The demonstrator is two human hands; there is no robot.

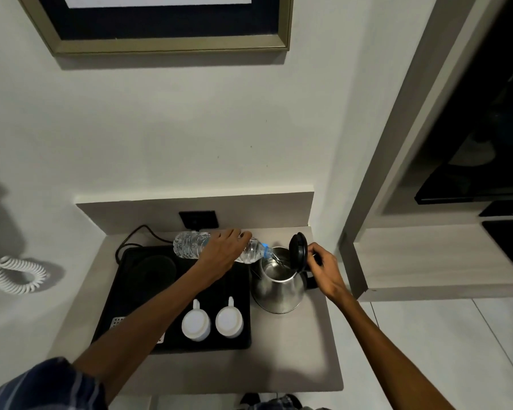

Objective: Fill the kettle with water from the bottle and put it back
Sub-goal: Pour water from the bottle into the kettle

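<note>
A clear plastic water bottle (190, 244) lies nearly level in my left hand (224, 248), its blue neck pointing right over the kettle's mouth. A thin stream of water runs from it into the steel kettle (279, 288). The kettle stands on the grey counter, right of the black tray, with its black lid (297, 252) tipped up. My right hand (323, 266) is at the kettle's black handle, fingers closed by the lid's hinge.
The black tray (240, 341) holds the round kettle base (154, 272) and two upturned white cups (196, 323). A cord runs to a dark wall socket (198, 219). The grey counter (296, 362) ends at a wall on the right. A white coiled cord (12, 273) hangs at left.
</note>
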